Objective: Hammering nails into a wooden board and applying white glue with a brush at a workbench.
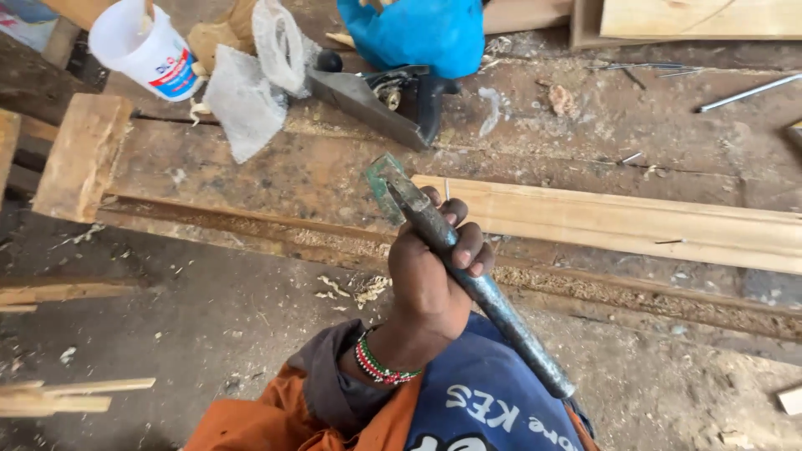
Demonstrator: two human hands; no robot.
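Here, fist (430,276) round hammer (468,280).

Hand plane (380,98) lay on the counter (251,167) beside crumpled plastic wrap (251,75). White tub (144,46) stood at far left; blue cloth (418,32) behind. Wood block (82,157) at the counter's edge.

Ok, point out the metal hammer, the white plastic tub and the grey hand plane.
metal hammer (480,292), head view, mid-handle.
white plastic tub (142,46), head view, side wall.
grey hand plane (376,104), head view, body.
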